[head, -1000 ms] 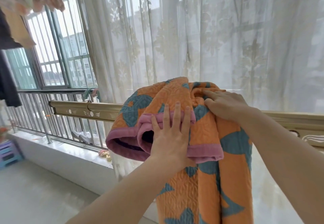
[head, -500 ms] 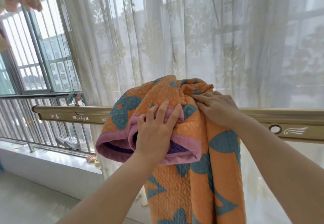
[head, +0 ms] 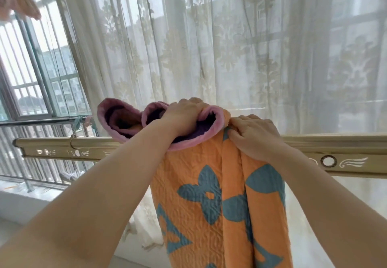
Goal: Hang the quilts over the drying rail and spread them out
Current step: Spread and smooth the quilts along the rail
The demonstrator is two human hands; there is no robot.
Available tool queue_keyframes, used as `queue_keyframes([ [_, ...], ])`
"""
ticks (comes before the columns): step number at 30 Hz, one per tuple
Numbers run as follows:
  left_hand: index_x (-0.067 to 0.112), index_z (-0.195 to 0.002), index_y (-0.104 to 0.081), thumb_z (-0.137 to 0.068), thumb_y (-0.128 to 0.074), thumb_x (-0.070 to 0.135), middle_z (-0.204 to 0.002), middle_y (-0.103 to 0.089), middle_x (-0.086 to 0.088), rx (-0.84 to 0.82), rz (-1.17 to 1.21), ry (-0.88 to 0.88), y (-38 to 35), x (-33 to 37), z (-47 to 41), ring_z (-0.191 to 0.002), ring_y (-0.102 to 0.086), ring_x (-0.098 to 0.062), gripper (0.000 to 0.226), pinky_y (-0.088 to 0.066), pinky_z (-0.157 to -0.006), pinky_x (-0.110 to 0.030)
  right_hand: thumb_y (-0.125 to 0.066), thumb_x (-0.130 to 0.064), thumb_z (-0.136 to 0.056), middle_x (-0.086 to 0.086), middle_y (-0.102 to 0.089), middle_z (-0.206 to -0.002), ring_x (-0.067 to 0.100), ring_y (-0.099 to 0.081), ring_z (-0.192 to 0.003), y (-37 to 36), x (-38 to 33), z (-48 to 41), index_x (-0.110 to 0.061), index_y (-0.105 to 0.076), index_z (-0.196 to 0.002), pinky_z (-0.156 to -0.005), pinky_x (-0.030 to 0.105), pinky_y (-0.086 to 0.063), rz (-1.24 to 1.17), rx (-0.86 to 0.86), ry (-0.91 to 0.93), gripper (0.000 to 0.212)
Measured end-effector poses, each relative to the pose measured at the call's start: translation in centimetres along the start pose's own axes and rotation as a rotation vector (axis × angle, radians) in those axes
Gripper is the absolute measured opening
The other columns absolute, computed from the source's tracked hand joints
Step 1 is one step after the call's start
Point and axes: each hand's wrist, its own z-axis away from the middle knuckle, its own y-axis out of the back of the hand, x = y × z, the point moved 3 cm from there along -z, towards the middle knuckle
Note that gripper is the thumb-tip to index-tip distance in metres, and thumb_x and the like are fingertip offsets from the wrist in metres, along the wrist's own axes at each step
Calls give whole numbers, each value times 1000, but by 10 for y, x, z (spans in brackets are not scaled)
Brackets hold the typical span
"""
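Windows (head: pixel 37 74) with bars stand at the far left, and a bit of pale cloth (head: pixel 18 1) hangs in the top corner. One long gold drying rail (head: pixel 62 148) runs from left to right across the view. A small metal hook (head: pixel 73 142) sits on it near the left end. Behind it hangs one white lace curtain (head: pixel 230 47).

One quilt (head: pixel 209 194) is in the middle, draped over the rail. It is orange with blue flower shapes and a pink edge (head: pixel 117 110). Most of what shows hangs down on the near side. The top is still bunched in a lump, and the pink edge curls in two loops above the rail.

The left hand (head: pixel 184 114) has a tight grip on the pink edge, fist closed around the folds. Just to its right, the right hand (head: pixel 255 135) pinches the orange cloth at the top of the rail, fingers closed on a fold.

The job now looks like pulling the lump apart. It would go well if the right hand keeps its spot pinned on the rail while the left hand slides the pink edge left along the bar. Slow, even pulls should stop the heavy side from dragging the quilt off.

Count: two hands, one quilt, one rail, one curtain.
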Motion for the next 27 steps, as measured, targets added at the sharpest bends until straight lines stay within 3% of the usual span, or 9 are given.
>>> queue_keyframes([
  [4, 27, -95, -60, -88, -55, 17, -103, -61, 3, 121, 312, 67, 20, 1, 0, -100, -60, -21, 13, -48, -89, -38, -32, -39, -93, -4, -59, -120, 19, -49, -114, 4, 3, 1, -27, -48, -126, -93, 38, -32, -47, 17, -45, 39],
  [7, 30, -112, -64, -93, -52, 30, -103, -67, 11, 201, 506, 40, 28, 8, 21, -97, -62, -8, 22, -49, -89, -31, -35, -40, -90, 3, -61, -111, 23, -54, -107, 3, 8, 1, -23, -39, -125, -89, 39, -35, -91, 42, -76, 39],
  [9, 30, -115, -65, -95, -49, 37, -104, -69, 14, 241, 611, 4, 28, 15, 41, -99, -61, -4, 26, -47, -92, -31, -34, -38, -91, 1, -60, -119, 23, -52, -112, 0, 7, 0, -28, -31, -133, -92, 40, -35, -81, 43, -63, 44],
  [11, 26, -111, -66, -95, -50, 36, -105, -69, 12, 304, 499, -65, 20, 22, 57, -100, -59, -7, 25, -43, -93, -31, -31, -37, -92, -1, -58, -125, 22, -49, -115, -3, 3, 0, -34, -29, -139, -93, 40, -34, -12, 53, -29, 47],
  [13, 22, -110, -64, -95, -50, 27, -114, -66, 7, 316, 191, -84, 3, 23, 62, -110, -55, -15, 21, -34, -103, -39, -29, -38, -93, -2, -55, -128, 21, -48, -117, -5, -1, 0, -37, -30, -142, -94, 40, -33, 47, 70, 2, 49],
  [16, 23, -126, -55, -94, -44, 14, -133, -55, 5, 273, -14, 151, -20, 8, 60, -126, -44, -21, 34, -26, -111, -47, -29, -38, -94, -3, -53, -132, 20, -45, -122, -5, -6, -1, -36, -28, -145, -98, 40, -32, 51, 64, 8, 51],
  [20, 17, -131, -52, -94, -51, 18, -129, -52, -3, 453, 93, 269, -24, 1, 62, -118, -47, -23, 37, -43, -95, -42, -31, -39, -94, -4, -53, -133, 18, -44, -124, -4, -9, 1, -33, -27, -146, -101, 39, -30, 27, 61, 9, 52],
  [23, 19, -124, -57, -100, -38, 30, -122, -58, 1, 244, 288, 248, -38, 5, 56, -112, -51, -17, 32, -39, -87, -28, -32, -39, -94, -4, -52, -135, 18, -43, -126, -2, -9, 3, -33, -29, -145, -103, 39, -29, 9, 53, 7, 51],
  [27, 20, -119, -60, -100, -36, 35, -117, -58, 2, 212, 360, 254, -43, 4, 54, -110, -49, -16, 33, -34, -84, -25, -32, -38, -95, -4, -51, -138, 18, -42, -128, -2, -4, 6, -32, -30, -145, -104, 39, -29, -11, 34, -5, 51],
])
